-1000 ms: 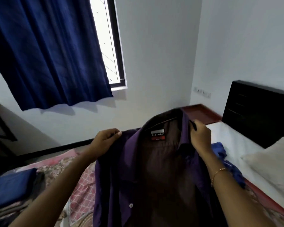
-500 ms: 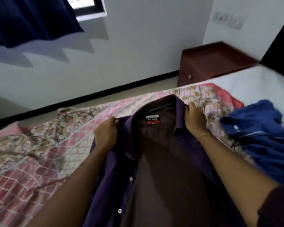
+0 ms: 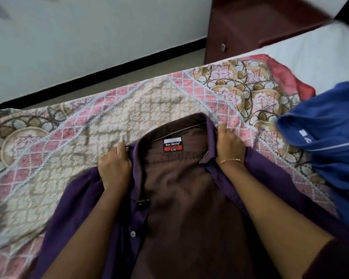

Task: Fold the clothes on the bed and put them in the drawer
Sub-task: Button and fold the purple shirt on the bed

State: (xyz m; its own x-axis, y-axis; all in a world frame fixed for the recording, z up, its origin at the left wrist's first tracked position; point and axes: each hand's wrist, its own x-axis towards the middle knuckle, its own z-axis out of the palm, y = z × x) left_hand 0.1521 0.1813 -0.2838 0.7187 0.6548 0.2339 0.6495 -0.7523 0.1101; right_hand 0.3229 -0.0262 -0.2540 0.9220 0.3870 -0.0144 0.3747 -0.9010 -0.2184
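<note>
head view shows one purple shirt (image 3: 181, 198) lying open and face up on the patterned bedspread (image 3: 89, 137), collar toward the far edge. left hand (image 3: 114, 166) and right hand (image 3: 229, 147) are both closed on its shoulders beside the collar. it looks light, soft and limp, so it will likely sag and crease unless held at two points; shoulders or side seams seem the best holds. one crumpled blue garment (image 3: 328, 141) waits at right. one dark red bedside cabinet (image 3: 250, 29) stands beyond the bed.

Purple shirt (image 3: 185, 198) lowered from mid-air onto bedspread (image 3: 89, 137); hands now down at bed level.
</note>
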